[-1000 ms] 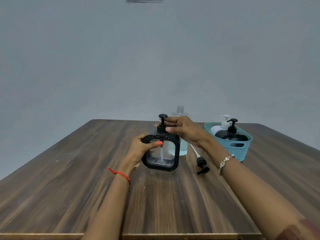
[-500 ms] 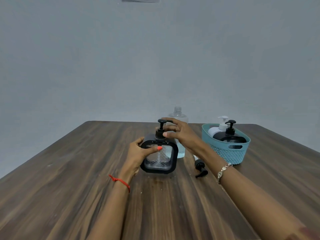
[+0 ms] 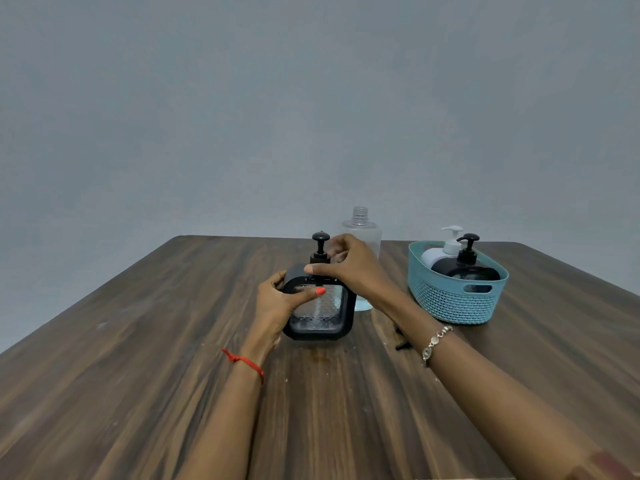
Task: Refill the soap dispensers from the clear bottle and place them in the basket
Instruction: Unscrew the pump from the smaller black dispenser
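Note:
A square black-framed soap dispenser (image 3: 320, 315) with a patterned clear body stands upright on the wooden table (image 3: 138, 358). My left hand (image 3: 277, 303) grips its left side, thumb across the front. My right hand (image 3: 348, 268) pinches the collar of its black pump head (image 3: 320, 242). Behind them stands the clear bottle (image 3: 363, 230), uncapped, with a little blue liquid at the bottom. To the right, a teal basket (image 3: 450, 303) holds a white dispenser (image 3: 446, 249) and a black dispenser (image 3: 467, 263).
A loose black pump cap (image 3: 400, 342) lies on the table just behind my right wrist, mostly hidden by it. A plain grey wall rises beyond the table's far edge. The table's near half is bare wood.
My right hand has shifted lower on the pump collar and turned slightly. The camera has tilted, so the scene sits lower in view; the dispenser stays in place.

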`<state>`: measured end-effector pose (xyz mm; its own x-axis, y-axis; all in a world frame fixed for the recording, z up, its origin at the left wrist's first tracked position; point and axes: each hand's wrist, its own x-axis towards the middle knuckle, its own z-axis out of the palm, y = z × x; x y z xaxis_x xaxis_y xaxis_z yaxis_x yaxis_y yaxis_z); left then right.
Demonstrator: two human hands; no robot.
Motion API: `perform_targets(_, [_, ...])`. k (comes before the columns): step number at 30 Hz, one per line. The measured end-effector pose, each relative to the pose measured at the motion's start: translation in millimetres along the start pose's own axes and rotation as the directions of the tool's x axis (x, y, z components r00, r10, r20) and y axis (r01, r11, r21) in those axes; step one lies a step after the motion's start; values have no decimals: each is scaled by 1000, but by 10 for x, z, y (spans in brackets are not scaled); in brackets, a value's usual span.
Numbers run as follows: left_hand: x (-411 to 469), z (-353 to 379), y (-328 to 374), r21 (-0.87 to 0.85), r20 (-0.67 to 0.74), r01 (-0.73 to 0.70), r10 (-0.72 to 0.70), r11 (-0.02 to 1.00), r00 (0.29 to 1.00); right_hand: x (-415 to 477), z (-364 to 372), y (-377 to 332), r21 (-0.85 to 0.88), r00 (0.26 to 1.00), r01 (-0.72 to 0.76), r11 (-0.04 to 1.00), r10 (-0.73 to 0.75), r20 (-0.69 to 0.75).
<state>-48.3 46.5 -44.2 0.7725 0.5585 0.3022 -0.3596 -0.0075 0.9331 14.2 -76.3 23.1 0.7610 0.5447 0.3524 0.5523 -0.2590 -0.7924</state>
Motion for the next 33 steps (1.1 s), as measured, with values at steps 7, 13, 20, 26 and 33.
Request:
perform_targets(7, [-10,-48,-29,14,-15,35,-34,999,999,-49,-85,-110,73,994,-10,997,1,112])
perform_targets(13, [-1,-98,-43,3,-53,56,-55,998,997,42,-300,-188,151,998,60,987,-60,-6])
perform_targets(20, [60,-208,-81,11,-251,22,-18,1000,968,-51,-400,17,167,940,311,936,-277,-200])
perform_targets(26, [121,-319,-146,-13,-468,-19,11,1000,884,-197,-105,642,-273,869,495,825,-461,179])
perform_targets(33, [126,-280,-160,-47,-478,-35,9,998,878,-305,91,932,-528,844,494,691,-235,482])
